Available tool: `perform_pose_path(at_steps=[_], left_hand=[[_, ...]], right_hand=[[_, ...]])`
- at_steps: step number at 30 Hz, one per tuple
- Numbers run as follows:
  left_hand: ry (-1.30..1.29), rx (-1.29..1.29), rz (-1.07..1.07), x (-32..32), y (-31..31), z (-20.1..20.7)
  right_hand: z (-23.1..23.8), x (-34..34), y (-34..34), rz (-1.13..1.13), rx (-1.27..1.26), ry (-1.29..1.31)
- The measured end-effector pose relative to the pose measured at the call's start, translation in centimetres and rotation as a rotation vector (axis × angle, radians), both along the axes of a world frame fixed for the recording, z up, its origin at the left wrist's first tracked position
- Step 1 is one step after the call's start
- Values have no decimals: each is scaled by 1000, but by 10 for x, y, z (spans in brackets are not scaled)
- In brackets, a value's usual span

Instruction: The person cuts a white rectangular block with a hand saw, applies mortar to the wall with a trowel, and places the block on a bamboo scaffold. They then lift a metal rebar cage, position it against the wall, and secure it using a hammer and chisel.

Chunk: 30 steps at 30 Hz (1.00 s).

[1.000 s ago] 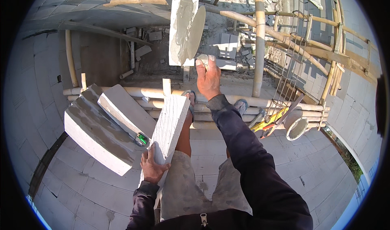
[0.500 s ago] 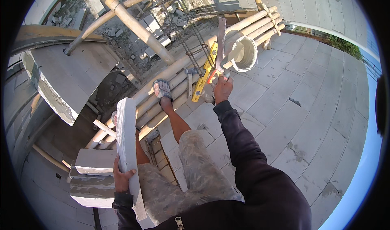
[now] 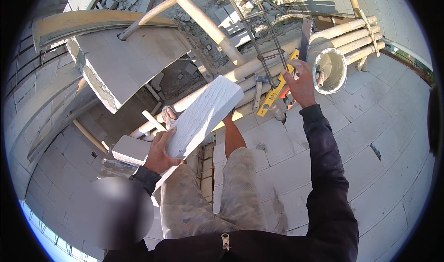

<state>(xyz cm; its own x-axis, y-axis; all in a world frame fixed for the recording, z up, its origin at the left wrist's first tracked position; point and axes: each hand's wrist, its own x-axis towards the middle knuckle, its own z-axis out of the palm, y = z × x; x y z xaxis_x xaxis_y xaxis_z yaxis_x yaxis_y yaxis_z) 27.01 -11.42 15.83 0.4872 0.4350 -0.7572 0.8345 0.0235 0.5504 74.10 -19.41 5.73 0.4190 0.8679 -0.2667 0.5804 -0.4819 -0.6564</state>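
My left hand (image 3: 159, 153) grips a pale grey aerated concrete block (image 3: 203, 116) by its near end, with the block tilted across my legs. My right hand (image 3: 300, 82) is above the yellow spirit level (image 3: 267, 105), thumb and fingers apart, nothing seen between them. Contact between its fingertips and the level cannot be made out. Beside the level lies a handsaw (image 3: 305, 39) with a red-orange handle, partly hidden by this hand. A hammer (image 3: 259, 93) rests just left of the level. Right of the hand stands a mortar-stained bucket (image 3: 343, 72) with a tool handle inside.
Bamboo poles (image 3: 358, 39) form a scaffold along the far side. Upright steel rebar (image 3: 264, 44) rises beside the level. More concrete blocks (image 3: 132, 148) are stacked at my left, below a block ledge (image 3: 132, 63). A block wall (image 3: 360, 146) stretches away at right.
My right hand has come off the saw handle and its fingers have spread. My left hand has swung the block from upright at left to slanting across the middle. The view has shifted left.
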Motion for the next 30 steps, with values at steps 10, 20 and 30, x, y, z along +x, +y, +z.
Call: perform_pose_path(at_steps=[10,20,30], left_hand=[[-293,441,-952,-6,127,88],[-157,812,-395,-112,145,116],[-360,292,930,-183,-55,-31]], right_hand=[[96,-183,72,826,-594,892],[179,-301,59,396,-372,525],[117,-461,114,311,-272,690]])
